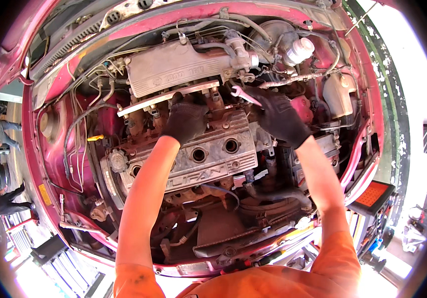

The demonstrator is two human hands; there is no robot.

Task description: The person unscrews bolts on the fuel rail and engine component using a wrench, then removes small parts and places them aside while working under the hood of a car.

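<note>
My right hand (284, 119), in a black glove, is closed on a wrench (246, 95). Its pale, open-jawed end points left, past the end of the valve cover. My left hand (188, 119), gloved the same way, is bunched between the light metal rail (166, 98) and the valve cover (208, 155). One finger reaches up at the rail; the other fingertips are hidden, so what they grip does not show. Behind the rail sits a flat, ribbed intake manifold cover (173, 68).
A yellow dipstick handle (95, 138) stands left of the engine. A ratchet (79, 227) lies at the front left of the red bay. Hoses cross the front, beside the battery (315, 156). A tool cart with an orange mat (374, 193) stands right. Another person (0, 133) is far left.
</note>
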